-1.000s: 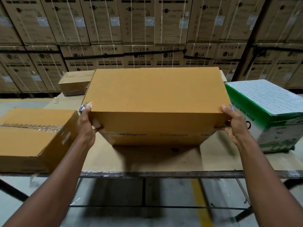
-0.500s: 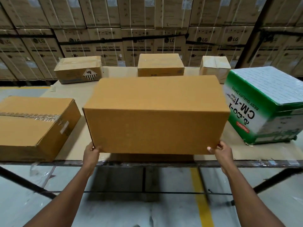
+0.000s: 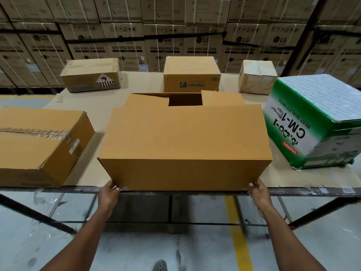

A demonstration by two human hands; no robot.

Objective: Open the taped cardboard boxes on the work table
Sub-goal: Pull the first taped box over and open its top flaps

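A large plain brown cardboard box (image 3: pixel 183 141) lies at the front middle of the work table (image 3: pixel 136 98), its far side open with flaps loose and a dark gap showing. My left hand (image 3: pixel 108 194) grips its lower left front corner, fingers curled under the edge. My right hand (image 3: pixel 258 192) grips the lower right front corner the same way. A taped brown box (image 3: pixel 39 145) lies at the left, with clear tape across its top.
A green and white tape carton (image 3: pixel 316 122) stands at the right. Three smaller taped boxes sit along the table's far edge: one with a hazard label (image 3: pixel 91 75), a Flipkart box (image 3: pixel 191 74), a pale one (image 3: pixel 257 77). Stacked washing-machine cartons (image 3: pixel 166 36) fill the background.
The big box has been turned and lowered onto the table, so its open flapped side now faces away. Both hands slid from its sides down to its lower front corners.
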